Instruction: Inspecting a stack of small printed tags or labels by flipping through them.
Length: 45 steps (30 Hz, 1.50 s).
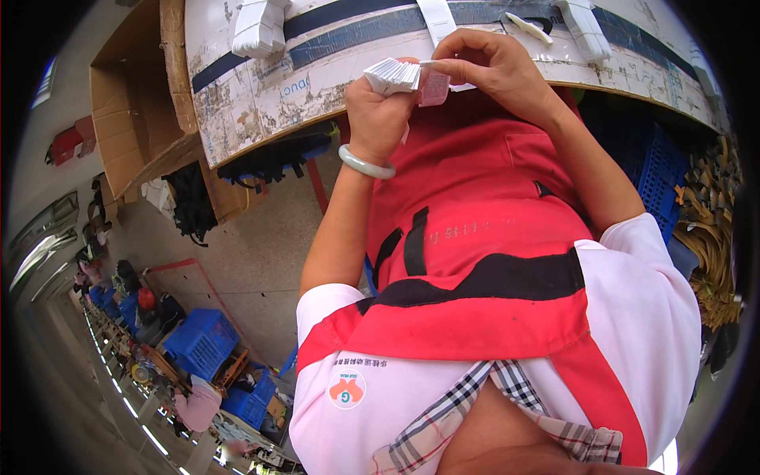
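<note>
Gripping tags (pixel 392 77) — likely light, bendable, best held by edges — is the left hand (pixel 375 117); the right hand (pixel 500 70) apparently pinches one.

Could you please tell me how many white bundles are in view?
3: one white bundle in the left hand, another bundle on the table at left, a third bundle at right. Others may be hidden.

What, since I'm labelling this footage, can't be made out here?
All in the head view:
White bundle: middle hidden by the left hand.
Whether the right hand pinches anything: its own digits overlap there.
White strip: far end cut off by the upper edge.
Distant worker: hands too small.
</note>
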Tool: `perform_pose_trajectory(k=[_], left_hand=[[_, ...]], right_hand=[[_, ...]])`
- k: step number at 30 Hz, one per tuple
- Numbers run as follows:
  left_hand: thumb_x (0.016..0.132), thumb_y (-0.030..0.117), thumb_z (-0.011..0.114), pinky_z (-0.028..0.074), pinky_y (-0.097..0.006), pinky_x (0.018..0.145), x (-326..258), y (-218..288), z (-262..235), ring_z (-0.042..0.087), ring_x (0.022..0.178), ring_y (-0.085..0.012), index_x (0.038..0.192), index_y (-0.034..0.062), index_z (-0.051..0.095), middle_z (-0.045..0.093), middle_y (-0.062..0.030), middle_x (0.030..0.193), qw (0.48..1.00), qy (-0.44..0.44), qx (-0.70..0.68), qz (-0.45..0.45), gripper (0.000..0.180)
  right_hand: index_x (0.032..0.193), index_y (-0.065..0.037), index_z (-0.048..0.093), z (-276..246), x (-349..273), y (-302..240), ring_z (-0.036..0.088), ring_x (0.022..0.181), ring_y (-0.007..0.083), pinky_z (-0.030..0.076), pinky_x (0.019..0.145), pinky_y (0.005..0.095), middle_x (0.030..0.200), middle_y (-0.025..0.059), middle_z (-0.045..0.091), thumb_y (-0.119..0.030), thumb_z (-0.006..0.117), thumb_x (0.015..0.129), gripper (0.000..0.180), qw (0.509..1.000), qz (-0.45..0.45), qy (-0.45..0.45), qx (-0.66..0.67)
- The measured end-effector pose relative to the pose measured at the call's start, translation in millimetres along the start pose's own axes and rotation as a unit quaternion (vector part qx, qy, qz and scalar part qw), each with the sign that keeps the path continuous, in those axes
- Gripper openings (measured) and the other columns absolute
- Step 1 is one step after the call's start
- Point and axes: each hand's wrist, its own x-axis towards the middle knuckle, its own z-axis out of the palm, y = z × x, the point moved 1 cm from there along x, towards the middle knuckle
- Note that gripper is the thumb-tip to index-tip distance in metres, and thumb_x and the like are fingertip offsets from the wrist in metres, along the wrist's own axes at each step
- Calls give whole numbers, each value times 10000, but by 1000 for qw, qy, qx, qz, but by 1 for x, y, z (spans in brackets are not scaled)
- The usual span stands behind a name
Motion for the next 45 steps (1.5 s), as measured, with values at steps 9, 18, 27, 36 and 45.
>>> perform_pose_trajectory(k=[9, 18, 27, 36, 45], left_hand=[[903, 281, 687, 368, -210, 424, 2, -17, -2, 517, 496, -100, 954, 7, 647, 629, -56, 699, 947, -66, -241, -202, 282], [932, 196, 646, 532, -265, 591, 2, -19, 0, 642, 684, -170, 1065, -26, 602, 605, -53, 771, 949, -84, -233, -196, 263], [835, 80, 747, 483, -255, 590, 12, -9, 0, 591, 631, -120, 1028, 1, 668, 620, -36, 718, 997, 14, 32, -73, 222], [809, -25, 680, 508, -246, 669, 13, 3, -2, 617, 752, -81, 968, 12, 703, 695, -18, 823, 989, 27, 102, 104, 164], [829, 36, 737, 375, -202, 461, 8, 2, -2, 510, 534, -50, 996, -4, 703, 620, -3, 693, 999, 20, 6, 30, 175]], right_hand=[[944, -28, 678, 8, -2, -10, 547, 721, 57, 441, 651, 189, 821, 2, 620, -198, 682, 903, 174, 998, 60, -26, 12], [825, -24, 646, -23, 39, 9, 620, 787, 264, 497, 679, 343, 890, 111, 572, -127, 702, 827, 117, 950, -38, 153, -270], [871, -24, 624, -26, 37, 25, 617, 787, 282, 491, 685, 367, 906, 136, 571, -129, 683, 841, 124, 927, -119, 114, -338], [991, 1, 571, -14, 15, -6, 520, 786, 93, 460, 731, 240, 926, 36, 558, -111, 608, 941, 128, 998, -40, -15, -56], [1045, 6, 664, -8, 5, 3, 625, 772, 98, 523, 691, 240, 870, 41, 667, -156, 658, 915, 208, 993, -72, 7, -91]])
